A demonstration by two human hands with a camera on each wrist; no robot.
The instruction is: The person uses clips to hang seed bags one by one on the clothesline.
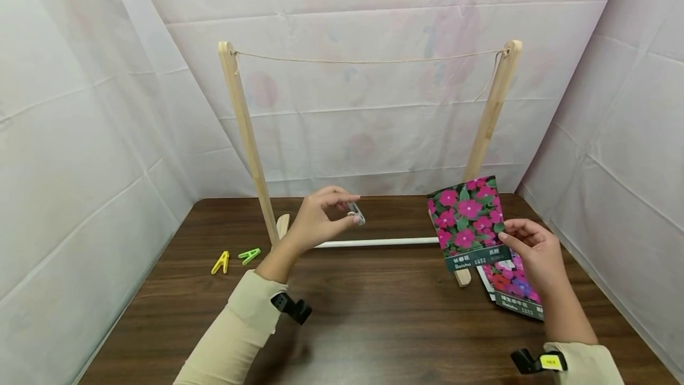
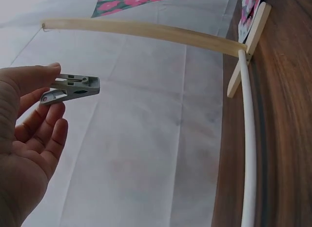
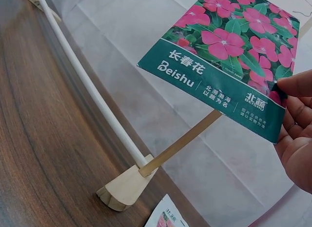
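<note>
My left hand pinches a grey clothespin between thumb and fingers, above the table and inside the wooden frame's span. In the left wrist view the clothespin lies sideways between thumb and fingertips. By its right edge my right hand pinches a seed packet with pink flowers, held up in front of the right post. The right wrist view shows thumb and fingers on a corner of the packet. Above both hands a thin string runs between the post tops.
A yellow clothespin and a green clothespin lie on the table at the left. More flower packets lie under my right forearm. A white bar joins the bases of the left post and right post.
</note>
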